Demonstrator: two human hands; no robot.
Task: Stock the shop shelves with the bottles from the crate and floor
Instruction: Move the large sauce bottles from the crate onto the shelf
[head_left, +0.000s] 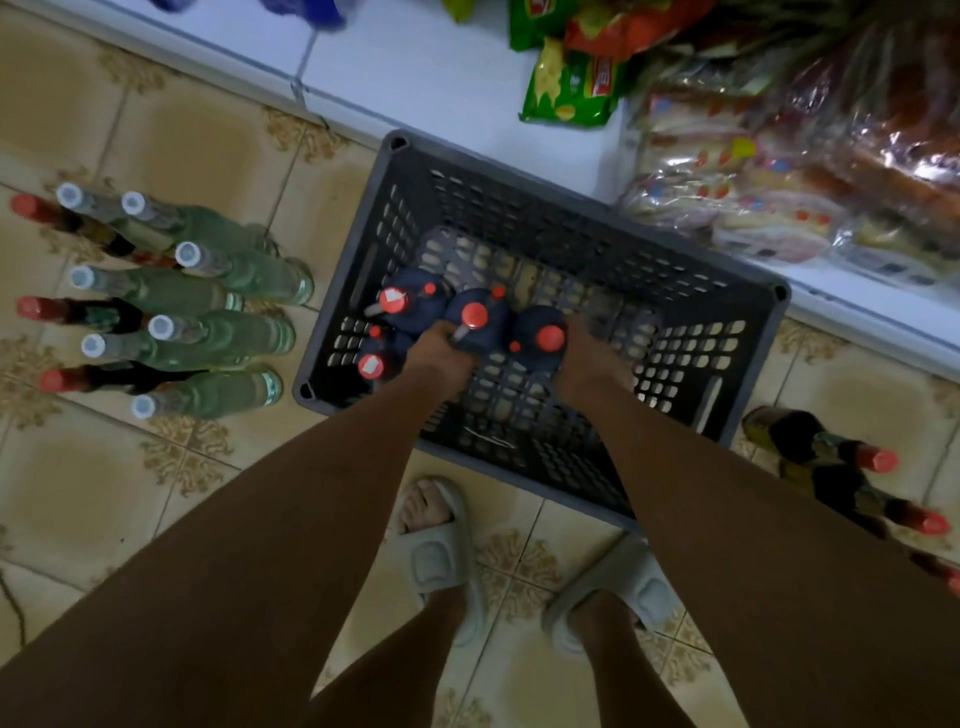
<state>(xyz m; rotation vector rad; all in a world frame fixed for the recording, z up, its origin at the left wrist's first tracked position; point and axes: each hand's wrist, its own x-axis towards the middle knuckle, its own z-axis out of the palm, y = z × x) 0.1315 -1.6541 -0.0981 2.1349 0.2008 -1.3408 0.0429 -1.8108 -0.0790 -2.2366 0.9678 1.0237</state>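
A dark grey slotted crate (675, 291) stands on the tiled floor against the white shelf base. Several dark bottles with red caps stand in its near left part. My left hand (439, 353) is closed around the handle of the middle dark bottle (475, 314). My right hand (587, 364) grips the right dark bottle (548, 338) from its side. Two more dark bottles (395, 301) stand left of them in the crate. Both forearms reach down into the crate.
Several clear green bottles (234, 332) and dark red-capped bottles stand on the floor at left. More dark bottles (831, 457) lie at right. Snack bags (571, 88) and wrapped bread (753, 197) fill the low shelf beyond. My sandalled feet (436, 551) stand below the crate.
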